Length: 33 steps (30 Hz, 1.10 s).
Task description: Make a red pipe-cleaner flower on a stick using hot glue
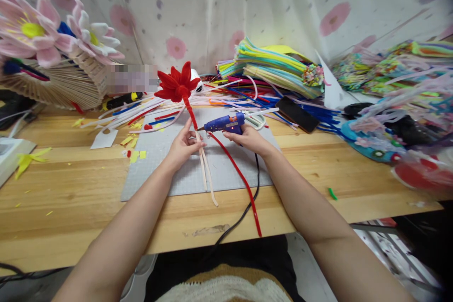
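A red pipe-cleaner flower [179,84] stands upright in my left hand [186,145], whose fingers are closed around its stem. The upper stem is wrapped in red, and pale bare stems [204,170] hang out below my fingers. From the wrapped part a long red pipe cleaner [239,170] trails down to the right, past the table's front edge. My right hand [249,138] grips a blue glue gun [222,124], its nozzle at the stem just above my left fingers. A white glue stick [264,112] sticks out of the gun's back.
A grey cutting mat [152,177] lies under my hands, with the gun's black cord [257,184] crossing it. Behind are loose pipe cleaners, a phone [297,114] and bundled pipe cleaners [276,66]. At left stand large pink flowers [46,33]; at right lies a blue decorated piece [368,144].
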Each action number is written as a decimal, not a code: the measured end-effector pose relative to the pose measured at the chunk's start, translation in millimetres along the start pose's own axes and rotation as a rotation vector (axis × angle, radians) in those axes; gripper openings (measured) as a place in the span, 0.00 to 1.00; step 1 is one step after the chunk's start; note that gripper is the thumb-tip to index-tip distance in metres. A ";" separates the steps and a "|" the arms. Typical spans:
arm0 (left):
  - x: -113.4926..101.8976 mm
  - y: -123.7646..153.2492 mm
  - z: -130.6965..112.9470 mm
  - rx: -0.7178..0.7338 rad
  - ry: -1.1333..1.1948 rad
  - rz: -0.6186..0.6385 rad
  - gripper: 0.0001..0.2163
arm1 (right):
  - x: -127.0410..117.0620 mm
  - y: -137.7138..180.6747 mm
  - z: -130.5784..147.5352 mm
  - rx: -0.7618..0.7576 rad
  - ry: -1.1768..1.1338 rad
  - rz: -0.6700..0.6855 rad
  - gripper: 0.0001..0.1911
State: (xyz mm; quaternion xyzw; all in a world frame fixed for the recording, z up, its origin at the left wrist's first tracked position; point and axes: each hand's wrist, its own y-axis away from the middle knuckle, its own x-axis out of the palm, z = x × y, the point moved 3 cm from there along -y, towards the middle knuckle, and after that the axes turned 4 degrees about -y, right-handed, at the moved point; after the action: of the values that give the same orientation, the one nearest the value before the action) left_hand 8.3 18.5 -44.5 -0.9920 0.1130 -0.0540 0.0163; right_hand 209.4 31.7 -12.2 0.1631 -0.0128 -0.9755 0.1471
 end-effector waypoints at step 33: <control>-4.5 0.4 -3.2 0.004 0.155 -0.042 0.42 | -42.0 -18.2 -28.2 -0.182 0.792 -0.466 0.24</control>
State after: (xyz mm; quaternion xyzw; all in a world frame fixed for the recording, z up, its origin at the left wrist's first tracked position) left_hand 3.5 19.0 -41.9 -0.9870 0.0930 -0.1312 0.0086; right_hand 251.4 61.9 -26.9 0.5079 0.1670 -0.8423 -0.0684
